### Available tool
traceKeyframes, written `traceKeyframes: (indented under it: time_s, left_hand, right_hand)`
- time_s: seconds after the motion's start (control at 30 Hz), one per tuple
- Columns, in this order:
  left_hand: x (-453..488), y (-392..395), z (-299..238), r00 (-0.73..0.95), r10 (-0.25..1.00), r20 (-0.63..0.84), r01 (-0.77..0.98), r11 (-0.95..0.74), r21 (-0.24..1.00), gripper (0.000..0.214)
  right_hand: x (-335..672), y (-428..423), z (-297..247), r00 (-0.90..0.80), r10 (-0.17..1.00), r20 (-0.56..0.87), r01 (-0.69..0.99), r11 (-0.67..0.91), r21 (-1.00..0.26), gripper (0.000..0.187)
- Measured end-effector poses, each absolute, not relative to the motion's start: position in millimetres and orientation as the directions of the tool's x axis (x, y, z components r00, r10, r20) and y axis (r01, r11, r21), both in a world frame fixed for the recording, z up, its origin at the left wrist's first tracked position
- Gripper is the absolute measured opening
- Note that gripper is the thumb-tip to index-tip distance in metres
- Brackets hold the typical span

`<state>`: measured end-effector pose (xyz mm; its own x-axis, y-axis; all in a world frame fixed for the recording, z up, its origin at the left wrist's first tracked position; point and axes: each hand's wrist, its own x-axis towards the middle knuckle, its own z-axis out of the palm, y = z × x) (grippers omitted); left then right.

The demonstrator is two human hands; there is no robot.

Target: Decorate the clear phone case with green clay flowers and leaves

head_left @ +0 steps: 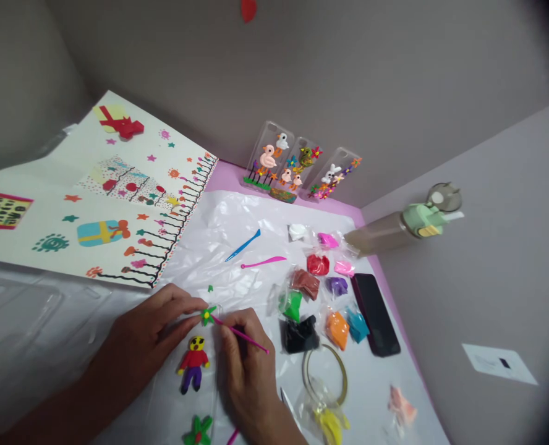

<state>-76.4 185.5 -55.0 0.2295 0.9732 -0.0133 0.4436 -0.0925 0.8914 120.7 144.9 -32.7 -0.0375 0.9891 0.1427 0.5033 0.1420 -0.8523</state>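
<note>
A: What's most likely to go wrong at this point?

B: I'd say the green clay flower (pixel 206 316). The left hand (pixel 140 337) is pinching it between finger and thumb, while the right hand (pixel 249 371) is gripping a pink modelling tool (pixel 242 334), its tip working right at the flower. Too much pressure from either side could be squashing the soft clay or tearing a petal.

A: And if the flower's slipping from the fingers?

B: It's hanging just above a clay figure (pixel 193 364) in a red top and purple trousers, so a drop could be denting that. The figure seems to be lying on a clear phone case (pixel 213 395), though the plastic is hard to make out.

A: Where's the flower sitting relative to the hands?

B: It's right at the left hand's fingertips, with the two hands apart and the tool bridging the gap. Both hands are working over a white plastic sheet (pixel 237 247), well away from the far corner of the table (pixel 223 176) and left of a black clay packet (pixel 300 334).
</note>
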Motion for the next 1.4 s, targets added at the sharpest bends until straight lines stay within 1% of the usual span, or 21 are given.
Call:
traceKeyframes:
  time_s: [0.1, 0.3, 0.5, 0.67, 0.87, 0.93, 1.0, 1.07, 1.1, 1.17, 1.2, 1.3, 1.4]
  left_hand:
    - [-75.9, 186.3, -53.4, 0.229, 0.973, -0.019, 0.452, -0.089, 0.887, 0.024]
    - [-76.2, 186.7, -51.1, 0.232, 0.973, -0.015, 0.484, -0.102, 0.869, 0.036]
    - [-76.8, 185.3, -53.0, 0.234, 0.972, 0.021, 0.471, -0.132, 0.872, 0.028]
    - [-77.2, 186.0, -53.2, 0.244, 0.97, 0.01, 0.49, -0.132, 0.862, 0.025]
    - [-77.4, 186.7, -51.7, 0.243, 0.97, -0.006, 0.498, -0.12, 0.859, 0.025]
    - [-77.3, 187.0, -51.4, 0.243, 0.97, -0.004, 0.5, -0.122, 0.858, 0.023]
    - [-77.0, 187.4, -51.0, 0.24, 0.971, -0.004, 0.507, -0.121, 0.854, 0.023]
    - [-76.7, 187.7, -50.5, 0.236, 0.972, -0.016, 0.514, -0.111, 0.851, 0.025]
    - [-76.5, 187.7, -50.3, 0.231, 0.973, -0.018, 0.512, -0.106, 0.853, 0.025]
    - [-76.4, 187.7, -50.0, 0.223, 0.975, -0.021, 0.501, -0.096, 0.86, 0.025]
    - [-76.4, 187.6, -50.1, 0.224, 0.974, -0.023, 0.495, -0.093, 0.864, 0.025]
    - [-76.4, 187.5, -51.1, 0.218, 0.975, -0.041, 0.485, -0.071, 0.872, 0.026]
    - [-76.4, 187.7, -51.8, 0.208, 0.977, -0.046, 0.482, -0.061, 0.874, 0.026]
  right_hand:
    - [120.5, 145.1, -31.4, -0.039, 0.989, 0.145, 0.503, 0.145, -0.852, 0.017]
    - [121.1, 145.4, -32.4, -0.073, 0.986, 0.152, 0.543, 0.167, -0.823, 0.017]
    - [122.7, 142.6, -36.3, -0.106, 0.979, 0.175, 0.594, 0.204, -0.778, 0.016]
    - [122.6, 141.1, -38.9, -0.138, 0.977, 0.163, 0.639, 0.214, -0.739, 0.016]
    - [122.4, 141.5, -43.5, -0.204, 0.934, 0.295, 0.673, 0.353, -0.65, 0.018]
    - [122.2, 141.3, -43.9, -0.216, 0.924, 0.316, 0.681, 0.374, -0.629, 0.02]
    - [121.9, 141.7, -42.4, -0.208, 0.929, 0.306, 0.677, 0.362, -0.641, 0.021]
    - [121.5, 143.2, -38.6, -0.159, 0.958, 0.24, 0.626, 0.285, -0.726, 0.019]
    - [121.4, 144.4, -36.3, -0.118, 0.977, 0.178, 0.573, 0.213, -0.792, 0.019]
    - [121.6, 147.5, -32.1, -0.021, 0.999, 0.028, 0.414, 0.034, -0.91, 0.02]
    - [122.0, 149.2, -30.6, 0.02, 0.999, -0.035, 0.326, -0.04, -0.944, 0.021]
    - [124.4, 154.2, -29.1, 0.102, 0.984, -0.146, 0.127, -0.158, -0.979, 0.023]
    - [128.3, 159.0, -28.5, 0.122, 0.973, -0.197, 0.025, -0.201, -0.979, 0.023]
